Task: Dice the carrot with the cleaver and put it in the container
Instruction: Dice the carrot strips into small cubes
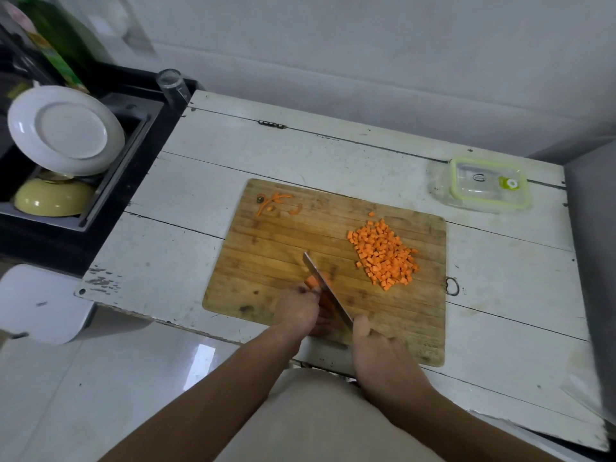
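On the white tabletop (333, 155) the cutting board (266, 255) anchors everything: container (487, 185) waits beyond its far right corner, diced pile (383, 253) swept aside, right grip (376, 355) clenching the cleaver (328, 291), left grip (296, 306) pinning the carrot (311, 281) near the front edge.

left hand (297, 306): knuckles up, fingers curled down, forearm coming in from lower left | right hand (380, 353): fingers wrapped tight in a grip, thumb pointing forward, forearm coming in from lower right | both hands close together, wrists low
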Demonstrator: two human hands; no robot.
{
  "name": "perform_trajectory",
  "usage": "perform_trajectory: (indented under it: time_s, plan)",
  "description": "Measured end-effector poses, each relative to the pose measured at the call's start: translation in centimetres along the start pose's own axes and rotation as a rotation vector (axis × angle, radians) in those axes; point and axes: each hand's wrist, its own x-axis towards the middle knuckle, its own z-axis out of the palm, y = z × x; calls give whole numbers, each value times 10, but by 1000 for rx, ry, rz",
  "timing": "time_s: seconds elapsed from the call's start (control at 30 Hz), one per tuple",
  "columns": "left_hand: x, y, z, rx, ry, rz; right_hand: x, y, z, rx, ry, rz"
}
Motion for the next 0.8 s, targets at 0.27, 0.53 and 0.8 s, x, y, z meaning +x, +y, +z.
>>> perform_trajectory:
  time_s: [0.27, 0.53, 0.8]
  plan:
    - [1, 3, -6, -9, -46, 3, 10, -13, -7, -63, -39, 21]
    - [13, -2, -8, 18, -61, 17, 45, -16, -2, 26, -24, 60]
    - [9, -14, -18, 556, 163, 347, 30, 17, -6, 359, 132, 14]
